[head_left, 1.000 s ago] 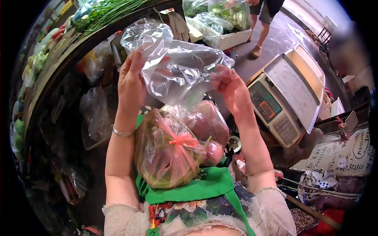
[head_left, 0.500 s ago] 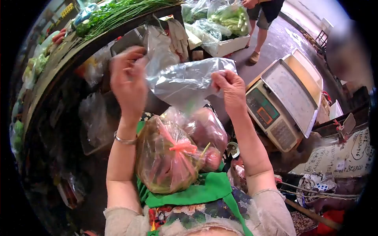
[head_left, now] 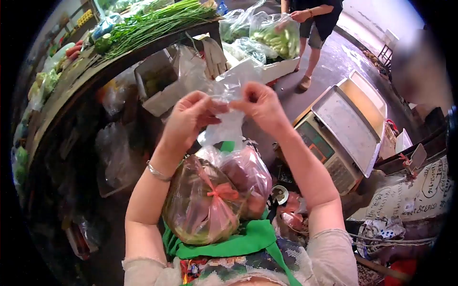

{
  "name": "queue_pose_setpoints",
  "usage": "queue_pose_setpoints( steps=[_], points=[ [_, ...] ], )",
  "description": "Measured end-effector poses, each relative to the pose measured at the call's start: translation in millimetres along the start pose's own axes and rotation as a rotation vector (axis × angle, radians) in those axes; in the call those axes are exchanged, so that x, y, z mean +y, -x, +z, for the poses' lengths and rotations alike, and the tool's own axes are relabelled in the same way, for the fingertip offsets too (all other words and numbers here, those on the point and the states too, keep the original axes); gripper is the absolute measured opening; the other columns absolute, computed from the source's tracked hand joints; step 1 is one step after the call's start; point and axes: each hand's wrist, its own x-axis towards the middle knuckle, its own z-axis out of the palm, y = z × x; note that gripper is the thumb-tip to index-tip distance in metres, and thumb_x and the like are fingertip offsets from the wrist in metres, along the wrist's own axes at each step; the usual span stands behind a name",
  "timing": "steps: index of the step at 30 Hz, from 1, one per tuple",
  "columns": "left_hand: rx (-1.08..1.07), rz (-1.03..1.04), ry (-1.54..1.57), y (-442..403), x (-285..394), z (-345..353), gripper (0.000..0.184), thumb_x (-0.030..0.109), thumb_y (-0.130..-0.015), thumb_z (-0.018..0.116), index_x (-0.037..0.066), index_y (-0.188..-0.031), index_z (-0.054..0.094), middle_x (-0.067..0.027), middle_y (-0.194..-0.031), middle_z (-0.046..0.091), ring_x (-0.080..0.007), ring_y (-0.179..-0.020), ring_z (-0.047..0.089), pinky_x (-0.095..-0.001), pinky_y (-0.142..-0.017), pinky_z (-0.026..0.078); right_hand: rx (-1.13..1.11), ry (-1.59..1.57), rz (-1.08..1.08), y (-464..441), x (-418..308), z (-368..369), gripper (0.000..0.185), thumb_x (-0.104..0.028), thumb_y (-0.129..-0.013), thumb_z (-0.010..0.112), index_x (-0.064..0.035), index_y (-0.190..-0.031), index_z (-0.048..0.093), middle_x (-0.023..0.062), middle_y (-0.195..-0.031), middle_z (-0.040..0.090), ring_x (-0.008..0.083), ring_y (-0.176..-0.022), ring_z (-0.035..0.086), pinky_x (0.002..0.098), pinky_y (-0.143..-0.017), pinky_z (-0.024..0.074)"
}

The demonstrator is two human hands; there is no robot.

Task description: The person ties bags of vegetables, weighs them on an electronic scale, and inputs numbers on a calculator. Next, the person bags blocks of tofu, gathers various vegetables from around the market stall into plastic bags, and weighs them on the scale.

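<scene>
A clear plastic bag [head_left: 224, 129] is gathered between my two hands, above my lap. My left hand [head_left: 194, 114] pinches it from the left, and my right hand [head_left: 260, 105] grips it from the right with curled fingers. The fingertips of both nearly meet. Below them, a tied reddish transparent bag [head_left: 191, 209] with green produce inside rests on my lap against the green apron [head_left: 234, 245]. Beside it sits a clear bag [head_left: 248, 174] with dark reddish produce.
A scale [head_left: 343, 133] stands at the right. Long green vegetables [head_left: 157, 26] lie on the shelf [head_left: 71, 81] at upper left. Near a white box [head_left: 281, 69], a person [head_left: 317, 24] holds a bag of vegetables. A marked cardboard sheet [head_left: 405, 195] lies at the right.
Both hands have come together from apart, and the clear bag between them has gone from spread out to bunched. The person at the back now shows a hand on the vegetable bag.
</scene>
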Motion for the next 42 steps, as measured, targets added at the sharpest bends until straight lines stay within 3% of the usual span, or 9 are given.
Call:
queue_pose_setpoints(
  steps=[3,4,7,11,17,21,26,33,42],
  points=[
    [0.008,0.085,0.332,6.5,19.2,-9.4,0.023,0.021,-0.098,0.044,0.002,-0.101,0.057,-0.0186,-0.102,0.067,-0.0313,-0.098,0.065,-0.0541,-0.093,0.048,0.095,0.208,-0.013,-13.7,15.9,-39.9,0.028,-0.018,-0.075,0.073,0.0008,-0.073,0.052,0.0107,-0.065,0.052,0.0159,-0.061,0.047,0.0314,-0.058,0.0417],
    [0.102,0.154,0.467,13.7,33.7,5.8,0.024,0.021,-0.098,0.044,0.002,-0.102,0.057,-0.0141,-0.09,0.068,-0.0234,-0.082,0.067,-0.045,-0.078,0.057,0.158,0.391,-0.033,-18.3,20.9,-58.1,0.029,-0.019,-0.075,0.072,0.0012,-0.073,0.052,0.0128,-0.065,0.053,0.018,-0.062,0.049,0.0332,-0.059,0.0425],
    [-0.109,0.196,0.573,25.1,44.0,-61.7,0.02,0.022,-0.099,0.044,0.008,-0.089,0.054,0.0022,-0.059,0.046,-0.0064,-0.047,0.042,-0.0247,-0.039,0.038,0.324,0.726,0.062,-33.5,57.3,-122.1,0.022,-0.019,-0.074,0.068,-0.0009,-0.078,0.056,0.0138,-0.072,0.059,0.0223,-0.068,0.055,0.0365,-0.064,0.0452],
    [0.384,0.276,0.033,9.1,26.1,-30.3,0.011,0.019,-0.096,0.054,0.013,-0.087,0.058,0.0066,-0.065,0.048,-0.0023,-0.05,0.04,-0.0172,-0.042,0.03,0.315,0.814,0.235,-30.0,54.8,-141.0,0.033,-0.016,-0.072,0.064,-0.0049,-0.102,0.06,0.0137,-0.093,0.065,0.0274,-0.091,0.062,0.0386,-0.08,0.0475],
    [0.084,0.15,-0.289,-3.6,21.6,10.1,0.013,0.021,-0.096,0.054,0.01,-0.09,0.057,0.0051,-0.065,0.05,-0.0016,-0.05,0.037,-0.0175,-0.044,0.028,-0.207,0.808,-0.383,-14.1,-12.5,-45.5,0.098,-0.041,-0.066,0.079,-0.0145,-0.146,0.029,0.0159,-0.147,0.031,0.0302,-0.139,0.025,0.0424,-0.114,0.0163],
    [-0.086,0.171,-0.569,-6.6,18.4,12.6,0.016,0.015,-0.086,0.067,0.007,-0.096,0.057,0.0036,-0.073,0.051,-0.0043,-0.062,0.045,-0.0186,-0.054,0.035,-0.265,0.783,-0.435,-24.6,6.5,-19.7,0.037,-0.024,-0.08,0.07,-0.0099,-0.113,0.059,0.0156,-0.13,0.049,0.0298,-0.125,0.042,0.0437,-0.103,0.0279],
    [0.323,0.35,-1.618,-29.8,2.2,-56.2,0.037,-0.004,-0.069,0.066,0.007,-0.103,0.056,-0.0123,-0.094,0.055,-0.0327,-0.087,0.059,-0.0369,-0.076,0.049,-0.523,0.091,0.232,-53.8,16.9,-76.4,0.021,-0.02,-0.094,0.055,-0.0007,-0.088,0.06,0.0058,-0.081,0.065,0.0162,-0.076,0.062,0.0291,-0.074,0.0482],
    [0.147,0.1,-0.645,-37.9,-38.7,-120.9,0.042,0.007,-0.083,0.066,0.006,-0.123,0.055,-0.0008,-0.094,0.06,-0.0082,-0.083,0.055,-0.0225,-0.071,0.046,-0.236,-0.242,0.536,-63.6,44.2,-146.4,0.019,-0.019,-0.091,0.056,-0.0019,-0.089,0.063,0.003,-0.078,0.064,0.013,-0.067,0.059,0.0269,-0.061,0.0489],
    [-0.257,-0.303,-0.431,15.0,-83.8,-100.7,0.044,0.018,-0.093,0.057,0.004,-0.133,0.048,-0.0034,-0.109,0.06,-0.0106,-0.093,0.057,-0.025,-0.08,0.047,0.157,-0.821,0.55,-88.3,80.4,-188.6,0.021,-0.017,-0.093,0.049,-0.0023,-0.098,0.063,0.0091,-0.09,0.068,0.0202,-0.081,0.066,0.0357,-0.076,0.055]
  ],
)
